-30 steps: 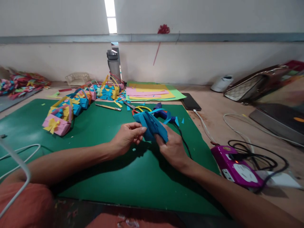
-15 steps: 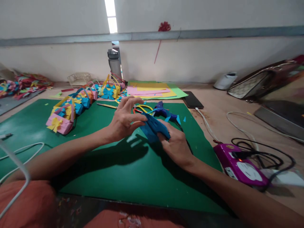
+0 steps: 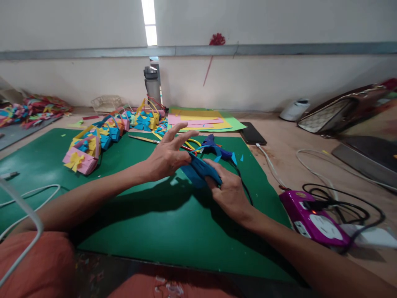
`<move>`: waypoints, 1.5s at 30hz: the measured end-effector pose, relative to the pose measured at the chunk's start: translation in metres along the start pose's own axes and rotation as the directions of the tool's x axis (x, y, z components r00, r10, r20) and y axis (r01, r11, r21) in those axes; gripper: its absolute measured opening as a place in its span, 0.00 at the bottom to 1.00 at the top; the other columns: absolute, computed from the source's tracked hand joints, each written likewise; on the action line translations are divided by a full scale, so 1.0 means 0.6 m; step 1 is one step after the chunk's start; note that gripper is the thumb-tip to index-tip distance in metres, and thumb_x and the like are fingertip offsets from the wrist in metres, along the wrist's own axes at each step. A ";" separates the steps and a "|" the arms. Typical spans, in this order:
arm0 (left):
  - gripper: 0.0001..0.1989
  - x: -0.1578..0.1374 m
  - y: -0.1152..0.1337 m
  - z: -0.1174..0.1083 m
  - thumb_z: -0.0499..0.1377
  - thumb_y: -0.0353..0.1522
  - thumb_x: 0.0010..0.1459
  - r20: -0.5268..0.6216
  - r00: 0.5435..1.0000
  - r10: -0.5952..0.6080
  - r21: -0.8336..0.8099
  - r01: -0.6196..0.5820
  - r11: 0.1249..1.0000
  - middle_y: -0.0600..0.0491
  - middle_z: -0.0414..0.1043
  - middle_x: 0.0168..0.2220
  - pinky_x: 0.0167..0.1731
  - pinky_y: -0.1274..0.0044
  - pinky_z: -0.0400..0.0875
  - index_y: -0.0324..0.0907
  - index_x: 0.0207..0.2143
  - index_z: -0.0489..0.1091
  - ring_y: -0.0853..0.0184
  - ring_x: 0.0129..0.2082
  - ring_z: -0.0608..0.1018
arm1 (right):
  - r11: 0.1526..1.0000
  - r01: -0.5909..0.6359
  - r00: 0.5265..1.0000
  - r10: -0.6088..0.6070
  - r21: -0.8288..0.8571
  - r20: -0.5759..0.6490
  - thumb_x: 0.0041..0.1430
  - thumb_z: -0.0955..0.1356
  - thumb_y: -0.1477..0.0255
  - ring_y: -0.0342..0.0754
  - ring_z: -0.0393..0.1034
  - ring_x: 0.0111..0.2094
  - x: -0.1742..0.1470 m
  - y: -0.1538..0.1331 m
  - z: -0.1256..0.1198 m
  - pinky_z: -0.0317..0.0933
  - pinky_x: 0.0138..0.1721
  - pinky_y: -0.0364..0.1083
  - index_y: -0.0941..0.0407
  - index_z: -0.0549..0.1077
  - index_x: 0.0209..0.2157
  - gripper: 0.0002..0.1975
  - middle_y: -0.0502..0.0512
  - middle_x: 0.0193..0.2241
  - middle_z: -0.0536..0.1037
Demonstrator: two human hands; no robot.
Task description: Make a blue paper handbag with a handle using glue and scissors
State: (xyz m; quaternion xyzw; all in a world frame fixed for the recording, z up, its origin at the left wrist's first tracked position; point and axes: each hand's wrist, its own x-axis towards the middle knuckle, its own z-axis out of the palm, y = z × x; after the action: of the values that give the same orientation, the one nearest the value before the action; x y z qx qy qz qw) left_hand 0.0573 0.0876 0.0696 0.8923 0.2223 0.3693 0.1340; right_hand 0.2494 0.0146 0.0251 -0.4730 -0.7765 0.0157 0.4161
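Observation:
A folded blue piece of paper (image 3: pixel 198 170), shaped like a small open pouch, is held above the green mat. My right hand (image 3: pixel 231 190) is closed around its right end, thumb on the near side. At the far left edge, the thumb of my left hand (image 3: pixel 170 155) touches the paper, while its other fingers are stretched out and apart. Just beyond lies a dark blue glue gun (image 3: pixel 214 147), with small blue paper scraps (image 3: pixel 234 159) beside it. Yellow-handled scissors (image 3: pixel 194 142) are partly hidden behind my left hand.
Small paper baskets with bows (image 3: pixel 81 160) stand in a row at the left. Coloured sheets (image 3: pixel 229 120), a phone (image 3: pixel 252 133) and a bottle (image 3: pixel 151 89) are at the back. A purple power strip (image 3: pixel 313 219) with cables sits right of the green mat (image 3: pixel 149 231).
My left thumb has come against the blue paper's edge, and the left fingers have spread and stretched upward. My right hand keeps its hold. The view has shifted slightly.

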 end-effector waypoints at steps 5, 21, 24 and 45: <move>0.08 -0.003 0.000 0.002 0.58 0.29 0.53 0.035 0.999 -0.004 -0.005 0.005 1.000 0.55 0.62 0.57 0.60 0.62 0.43 0.46 0.23 0.71 0.60 0.62 0.50 | 1.000 -0.008 1.000 0.008 0.005 -0.001 0.55 0.62 0.79 0.53 0.72 0.45 0.000 0.000 -0.002 0.67 0.45 0.53 0.58 0.66 0.50 0.20 0.59 0.45 0.76; 0.21 0.014 -0.029 -0.043 0.49 0.39 0.59 -0.419 0.864 -0.280 0.064 0.336 0.940 0.48 0.74 0.28 0.37 0.72 0.66 0.41 0.15 0.60 0.63 0.33 0.74 | 0.893 -0.408 0.908 0.418 0.189 -0.015 0.48 0.65 0.75 0.50 0.72 0.32 0.019 -0.009 -0.017 0.66 0.35 0.47 0.59 0.71 0.44 0.18 0.55 0.34 0.78; 0.19 0.011 -0.001 -0.031 0.51 0.39 0.58 -0.258 0.817 -0.516 -0.227 0.468 0.854 0.53 0.70 0.19 0.23 0.79 0.64 0.38 0.19 0.68 0.71 0.20 0.70 | 0.863 -0.450 0.884 0.467 0.230 -0.025 0.48 0.65 0.74 0.48 0.70 0.28 0.024 -0.009 -0.020 0.65 0.31 0.46 0.60 0.73 0.40 0.15 0.54 0.31 0.78; 0.11 -0.018 0.036 0.061 0.60 0.35 0.49 0.122 0.700 -0.703 -0.660 0.586 0.470 0.58 0.66 0.15 0.16 0.83 0.54 0.38 0.20 0.65 0.77 0.15 0.63 | 0.931 -0.211 0.970 0.162 0.297 0.181 0.55 0.62 0.52 0.60 0.62 0.54 0.001 -0.005 -0.019 0.59 0.51 0.58 0.59 0.61 0.57 0.34 0.65 0.54 0.67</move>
State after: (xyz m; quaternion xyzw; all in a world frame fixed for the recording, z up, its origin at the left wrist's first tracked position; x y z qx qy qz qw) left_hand 0.0833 0.0611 0.0465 0.5997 0.4090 0.4168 0.5472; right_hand 0.2544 0.0093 0.0344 -0.4698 -0.7452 0.2150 0.4216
